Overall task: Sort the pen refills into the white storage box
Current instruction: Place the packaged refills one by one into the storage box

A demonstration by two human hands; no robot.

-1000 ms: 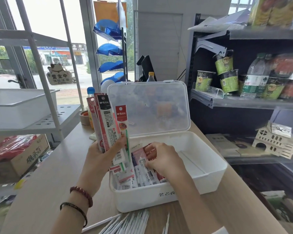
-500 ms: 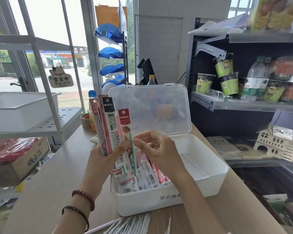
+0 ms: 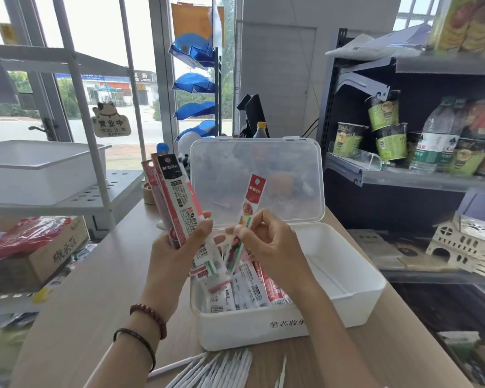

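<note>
My left hand (image 3: 177, 247) grips a bunch of packs (image 3: 177, 200), long red, white and black refill packets that stand nearly upright and lean a little to the left, their tops level with the lid's upper part. My right hand (image 3: 266, 242) pinches one slim pack (image 3: 252, 203) between thumb and fingertips; it has a red header and tilts to the right, its top in front of the lid (image 3: 263, 163). Both hands are closed on what they hold, and they sit just beside each other above the left part of the box (image 3: 347, 298).

The box is white, open, and rests on the counter (image 3: 90, 298), with its clear lid standing up behind. A thin divider splits it: the left compartment holds more refills (image 3: 241, 292), packets lying leaning together, while the right compartment shows only its white floor. Black characters are printed on the front wall.

On the counter in front of the box lies a fan of loose white sticks (image 3: 216, 371), partly cut off by the lower edge. Two bracelets (image 3: 149, 317) circle my left wrist, one of dark red beads, one thin and black. A roll of tape (image 3: 148, 193) sits on the counter behind the packs
</note>
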